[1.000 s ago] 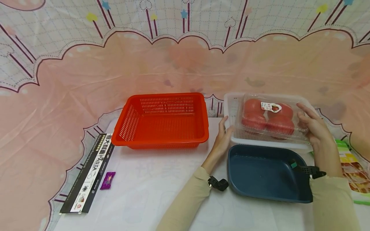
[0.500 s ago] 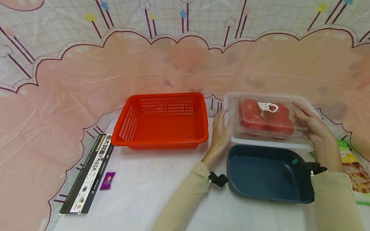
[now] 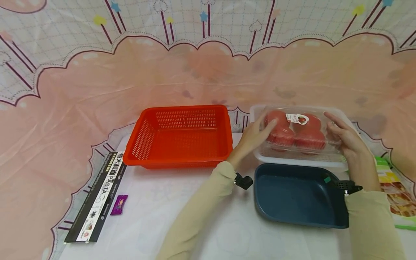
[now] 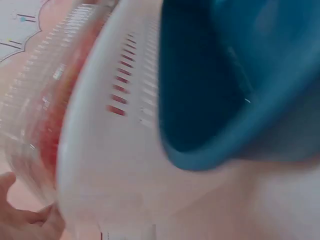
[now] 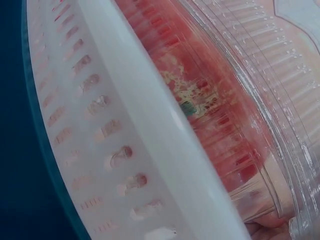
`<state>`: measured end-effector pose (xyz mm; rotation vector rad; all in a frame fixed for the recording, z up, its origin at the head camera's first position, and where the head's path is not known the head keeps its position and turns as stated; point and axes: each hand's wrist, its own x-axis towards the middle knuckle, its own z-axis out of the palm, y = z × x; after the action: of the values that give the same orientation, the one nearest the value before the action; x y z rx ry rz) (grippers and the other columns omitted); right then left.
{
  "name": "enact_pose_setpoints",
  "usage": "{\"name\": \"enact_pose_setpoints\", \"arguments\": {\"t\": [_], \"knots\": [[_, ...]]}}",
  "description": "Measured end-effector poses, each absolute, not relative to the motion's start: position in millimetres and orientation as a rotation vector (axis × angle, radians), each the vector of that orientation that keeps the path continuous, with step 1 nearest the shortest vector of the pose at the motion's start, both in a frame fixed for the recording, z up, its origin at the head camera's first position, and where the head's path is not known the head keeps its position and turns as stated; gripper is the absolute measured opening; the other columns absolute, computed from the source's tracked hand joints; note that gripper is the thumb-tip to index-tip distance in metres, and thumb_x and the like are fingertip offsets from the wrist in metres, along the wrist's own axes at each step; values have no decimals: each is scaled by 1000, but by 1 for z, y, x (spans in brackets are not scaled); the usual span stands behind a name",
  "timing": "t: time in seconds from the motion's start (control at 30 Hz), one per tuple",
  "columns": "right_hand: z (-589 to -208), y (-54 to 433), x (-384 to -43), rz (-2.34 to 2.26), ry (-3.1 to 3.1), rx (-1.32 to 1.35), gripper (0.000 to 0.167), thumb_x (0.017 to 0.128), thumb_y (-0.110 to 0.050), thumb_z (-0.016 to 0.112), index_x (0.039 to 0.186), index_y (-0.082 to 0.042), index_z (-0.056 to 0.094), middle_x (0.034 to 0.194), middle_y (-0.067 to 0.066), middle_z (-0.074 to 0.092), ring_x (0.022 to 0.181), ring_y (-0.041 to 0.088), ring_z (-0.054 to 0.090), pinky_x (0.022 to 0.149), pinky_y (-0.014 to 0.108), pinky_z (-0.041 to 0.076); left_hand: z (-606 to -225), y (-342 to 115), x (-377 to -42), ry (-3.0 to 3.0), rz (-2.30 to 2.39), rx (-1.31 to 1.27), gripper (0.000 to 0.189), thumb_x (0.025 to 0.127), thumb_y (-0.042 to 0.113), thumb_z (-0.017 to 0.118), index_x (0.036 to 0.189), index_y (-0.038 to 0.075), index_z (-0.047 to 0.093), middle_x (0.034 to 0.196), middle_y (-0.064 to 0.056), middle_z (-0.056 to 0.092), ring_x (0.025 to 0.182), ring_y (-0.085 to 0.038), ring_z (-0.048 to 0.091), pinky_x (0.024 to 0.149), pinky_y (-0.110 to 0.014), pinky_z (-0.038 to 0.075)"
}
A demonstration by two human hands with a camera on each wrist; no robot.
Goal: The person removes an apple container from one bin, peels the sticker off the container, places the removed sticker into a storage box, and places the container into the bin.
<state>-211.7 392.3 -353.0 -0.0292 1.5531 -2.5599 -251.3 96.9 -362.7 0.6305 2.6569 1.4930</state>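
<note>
A clear plastic box of tomatoes (image 3: 310,135), with a label on its lid, lies over the white basket (image 3: 328,159). At its right end my right hand (image 3: 352,142) holds it, with fingertips showing under the plastic (image 5: 272,220) in the right wrist view. My left hand (image 3: 251,139) is at the left end, thumb stretched out across the box and other fingers spread, partly behind it. In the blurred left wrist view, the fingertips (image 4: 7,182) come close to the box's corner.
A dark blue tray (image 3: 300,195) stands in front of the white basket. To the left are a red basket (image 3: 180,159), a black and white pasta box (image 3: 95,202) and a purple wrapped sweet (image 3: 118,204). A green-edged food packet (image 3: 399,202) lies at the far right.
My left hand has moved right, from the white basket's left edge onto the end of the tomato box. The box has shifted slightly left with my right hand.
</note>
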Motion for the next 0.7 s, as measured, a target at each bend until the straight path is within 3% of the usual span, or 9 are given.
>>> {"name": "enact_pose_setpoints", "arguments": {"t": [0.07, 0.1, 0.13, 0.17, 0.23, 0.4, 0.57, 0.63, 0.7], "knots": [[-352, 391, -211, -2571, 1551, -44, 36, 99, -5, 46, 117, -24, 70, 63, -4, 54, 51, 9, 45, 49, 19, 41, -359, 98, -254, 2632, 1482, 628, 63, 95, 61, 39, 151, 49, 13, 110, -9, 66, 91, -28, 63, 78, -39, 53], [-352, 390, -211, -2571, 1552, -46, 36, 99, -5, 46, 117, -24, 70, 64, -4, 54, 51, 8, 45, 50, 19, 41, -358, 99, -256, 2617, 1486, 603, 62, 95, 62, 39, 150, 50, 13, 126, -9, 63, 107, -31, 62, 89, -44, 52], [-351, 389, -211, -2566, 1558, -50, 36, 99, -5, 46, 118, -24, 70, 64, -4, 54, 52, 8, 45, 50, 19, 40, -357, 99, -257, 2611, 1494, 581, 62, 95, 61, 40, 150, 50, 15, 138, -8, 57, 121, -34, 56, 99, -50, 47], [-350, 388, -211, -2563, 1564, -53, 35, 99, -6, 46, 118, -25, 70, 63, -4, 53, 52, 9, 45, 49, 19, 40, -357, 100, -258, 2594, 1516, 566, 62, 95, 61, 41, 150, 49, 17, 139, -10, 56, 128, -37, 51, 102, -54, 43], [-349, 387, -210, -2557, 1576, -56, 35, 99, -6, 47, 119, -25, 69, 61, -4, 52, 51, 9, 44, 49, 19, 39, -356, 101, -261, 2577, 1560, 517, 60, 94, 60, 43, 149, 49, 23, 153, -4, 42, 144, -40, 30, 111, -61, 31], [-345, 382, -210, -2550, 1662, -51, 34, 99, -8, 48, 119, -26, 68, 58, -4, 46, 50, 10, 39, 49, 21, 31, -357, 103, -266, 2526, 1664, 498, 57, 94, 54, 50, 147, 42, 34, 145, -7, 48, 136, -34, 38, 106, -55, 39], [-338, 377, -209, -2479, 1890, 19, 31, 97, -17, 55, 122, -30, 66, 95, -12, 47, 66, 6, 40, 58, 18, 32, -357, 102, -269, 2467, 1760, 513, 52, 94, 46, 55, 143, 32, 42, 157, 0, 31, 138, -31, 34, 107, -55, 39], [-335, 374, -207, -2432, 1983, 29, 31, 96, -21, 56, 125, -31, 64, 109, -15, 41, 75, 5, 39, 62, 17, 32, -356, 101, -269, 2448, 1771, 505, 51, 94, 45, 55, 142, 32, 42, 157, 0, 33, 136, -31, 39, 107, -56, 39], [-332, 372, -206, -2407, 2043, 31, 30, 96, -22, 57, 124, -31, 63, 106, -16, 43, 74, 5, 38, 61, 17, 31, -353, 99, -269, 2448, 1765, 500, 51, 94, 46, 54, 142, 32, 42, 153, -4, 39, 133, -31, 42, 106, -56, 39]]}}
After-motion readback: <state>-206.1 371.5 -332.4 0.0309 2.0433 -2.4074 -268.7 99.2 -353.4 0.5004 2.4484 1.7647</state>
